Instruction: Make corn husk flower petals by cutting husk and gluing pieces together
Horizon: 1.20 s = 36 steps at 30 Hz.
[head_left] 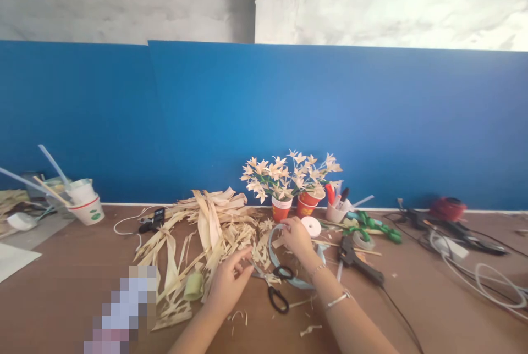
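My left hand (pixel 231 280) is over the front of a heap of dried husk strips (pixel 210 222), its fingers curled with thumb and fingertips near each other; what lies between them is too small to tell. Just right of it, scissors (pixel 278 299) with black handles lie on the brown table (pixel 264 337). Farther forward, my right hand (pixel 296 234) reaches over a light blue ribbon loop (pixel 273 255), next to a white roll (pixel 311 226). Its fingers are bent, and their tips meet small pale pieces that I cannot make out. A green roll (pixel 193 286) rests by the husks.
Two red cups (pixel 281 210) of pale flowers stand behind my hands. A glue gun (pixel 358 263), green ribbon (pixel 373 227) and white cables (pixel 478 277) lie to the right. On the left is a white cup (pixel 87 212) with sticks. A blue panel (pixel 264 106) closes the back.
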Motion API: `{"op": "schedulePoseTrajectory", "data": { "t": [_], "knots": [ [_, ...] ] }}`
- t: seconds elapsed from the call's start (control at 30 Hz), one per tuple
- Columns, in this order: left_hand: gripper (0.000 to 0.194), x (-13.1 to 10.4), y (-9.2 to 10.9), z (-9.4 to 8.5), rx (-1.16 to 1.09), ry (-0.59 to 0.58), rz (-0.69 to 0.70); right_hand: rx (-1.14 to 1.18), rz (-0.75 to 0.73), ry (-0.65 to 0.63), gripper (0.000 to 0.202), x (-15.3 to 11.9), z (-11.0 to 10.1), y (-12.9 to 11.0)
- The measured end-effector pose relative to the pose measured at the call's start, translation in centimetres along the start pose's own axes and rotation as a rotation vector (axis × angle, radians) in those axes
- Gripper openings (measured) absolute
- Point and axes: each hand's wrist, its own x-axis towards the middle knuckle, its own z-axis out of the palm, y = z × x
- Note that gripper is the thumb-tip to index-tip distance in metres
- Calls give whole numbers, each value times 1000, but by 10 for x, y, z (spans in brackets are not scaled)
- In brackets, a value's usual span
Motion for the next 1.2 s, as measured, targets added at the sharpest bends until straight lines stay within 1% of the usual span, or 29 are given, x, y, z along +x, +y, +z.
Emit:
{"op": "schedulePoseTrajectory", "data": {
  "t": [0.13,0.17,0.2,0.23,0.3,0.33,0.37,0.43,0.47,0.53,0.63,0.67,0.7,0.8,0.83,0.9,0.97,1.03,1.13,1.2],
  "knots": [
    [29,-2,7,-1,138,88,143,-11,-15,-9,25,-17,-11,-10],
    [35,-3,9,-1,166,91,209,-13,-26,-38,24,-23,-14,-15],
    [38,-3,11,0,196,97,249,-21,-40,-84,23,-29,-17,-20],
    [39,-4,13,1,227,110,258,-54,-49,-161,23,-37,-19,-25],
    [34,-3,17,1,269,103,252,-161,-78,-326,21,-52,-24,-36],
    [32,-1,18,0,288,128,241,-222,-94,-383,19,-60,-25,-40],
    [34,1,19,-3,307,156,249,-275,-111,-418,19,-68,-26,-45],
    [40,7,20,-12,345,185,281,-351,-142,-443,24,-81,-27,-51],
    [40,11,20,-18,368,181,262,-376,-147,-444,29,-86,-26,-53],
    [35,18,20,-34,414,187,151,-408,-143,-431,36,-92,-24,-56],
    [32,23,19,-58,545,181,-37,-411,-144,-395,32,-96,-21,-56],
    [31,22,19,-66,598,150,-89,-402,-149,-378,29,-96,-19,-55],
    [30,20,18,-73,629,86,-141,-391,-153,-359,26,-97,-18,-54],
    [21,8,12,-91,632,-13,-187,-363,-180,-297,21,-99,-12,-50],
    [27,3,9,-96,624,-66,-217,-358,-193,-278,20,-99,-11,-49],
    [40,-6,3,-104,606,-106,-252,-353,-211,-246,18,-99,-8,-46],
    [40,-11,-1,-110,617,-100,-264,-335,-217,-218,17,-99,-7,-43],
    [35,-13,1,-116,581,-76,-262,-287,-226,-189,18,-98,-7,-40],
    [25,-9,14,-120,369,-10,-226,-142,-258,-145,20,-96,-9,-41],
    [28,-5,27,-117,179,67,-192,8,-255,-139,20,-95,-10,-48]
  ]
}}
